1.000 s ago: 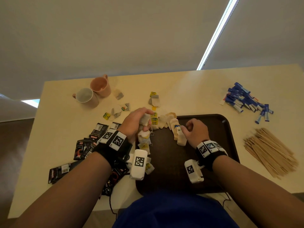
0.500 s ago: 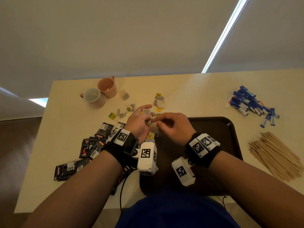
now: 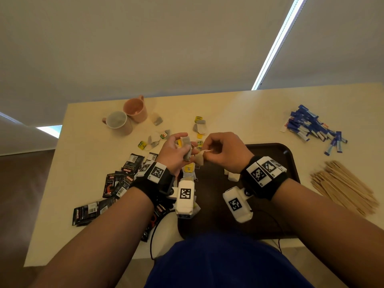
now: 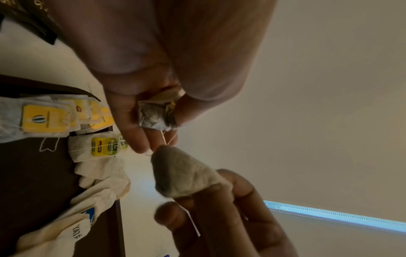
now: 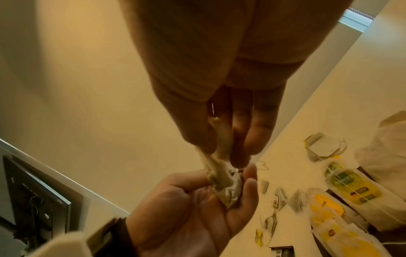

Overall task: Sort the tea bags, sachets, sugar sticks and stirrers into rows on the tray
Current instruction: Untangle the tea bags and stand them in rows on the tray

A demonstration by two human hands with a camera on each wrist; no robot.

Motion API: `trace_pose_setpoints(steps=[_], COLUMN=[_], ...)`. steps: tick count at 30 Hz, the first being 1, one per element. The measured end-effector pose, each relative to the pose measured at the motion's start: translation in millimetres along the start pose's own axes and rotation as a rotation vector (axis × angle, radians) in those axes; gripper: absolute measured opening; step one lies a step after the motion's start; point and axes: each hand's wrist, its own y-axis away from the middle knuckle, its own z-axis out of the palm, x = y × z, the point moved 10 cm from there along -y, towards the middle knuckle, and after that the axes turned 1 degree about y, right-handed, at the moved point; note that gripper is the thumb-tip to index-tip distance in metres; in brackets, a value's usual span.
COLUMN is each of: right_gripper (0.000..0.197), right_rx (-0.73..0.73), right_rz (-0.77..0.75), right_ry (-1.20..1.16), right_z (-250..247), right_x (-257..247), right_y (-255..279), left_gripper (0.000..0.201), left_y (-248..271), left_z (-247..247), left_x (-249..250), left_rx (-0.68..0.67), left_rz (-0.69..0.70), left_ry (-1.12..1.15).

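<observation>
cream table [image 3: 239, 113] under pale ceiling | brown tray [image 3: 276, 156] | both hands pinch tea bags: left [image 3: 173, 152], right [image 3: 225, 152]

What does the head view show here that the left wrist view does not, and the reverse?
Only the head view shows the two mugs, the black sachets, the blue sugar sticks and the wooden stirrers, all on the table and off the tray.
Only the left wrist view shows the yellow tags of tea bags already laid on the tray and the thin strings running between the two held tea bags.
Both show the left hand and right hand each pinching a tea bag above the tray's far left corner.
</observation>
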Motion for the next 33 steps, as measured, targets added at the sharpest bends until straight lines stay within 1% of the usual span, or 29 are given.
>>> trace_pose_setpoints(steps=[4,8,11,14,16,19,21,27,31,33], right_gripper=[0.006,0.01,0.009,0.01,0.009,0.011,0.011,0.009,0.006,0.005], right_rx=[-0.031,-0.087,-0.033,0.037,0.064,0.111,0.131,0.141,0.117,0.08], right_rz=[-0.01,0.014,0.012,0.0,-0.01,0.017,0.019,0.032,0.054,0.073], right_ry=[0.005,0.045,0.084,0.078,0.069,0.018,-0.026,-0.144,-0.238,-0.208], right_z=[-1.0,0.9,-4.6,-10.3,-10.8,-12.9,-12.8,-12.6,-13.6,-15.1], right_x=[-3.9,-2.9,-4.1,-5.7,-4.4,3.6,6.3,11.3,19.1,26.9], right_y=[-4.1,-6.9,-9.2,-10.8,-10.0,-7.6,-5.2,1.8,6.2,9.7], left_gripper=[0.031,0.017,0.012,0.009,0.008,0.008,0.009,0.009,0.008,0.009], left_y=[0.7,3.3,5.1,4.8,6.7,7.7,7.1,7.2,3.5,2.9], left_z=[3.0,7.4,10.0,8.6,8.9,6.1,4.0,1.2,-10.2,-14.6], left_x=[-3.7,-4.6,-0.2,6.2,9.6,9.8,10.6,18.1,24.7,29.6], left_rx=[-0.008,-0.059,-0.092,-0.091,-0.094,-0.085,-0.079,-0.071,0.029,0.059], left_rz=[-0.005,-0.016,0.018,0.095,0.118,0.094,0.099,0.172,0.248,0.288], left_ry=[0.031,0.04,-0.005,-0.118,-0.144,-0.076,-0.074,-0.148,-0.282,-0.35])
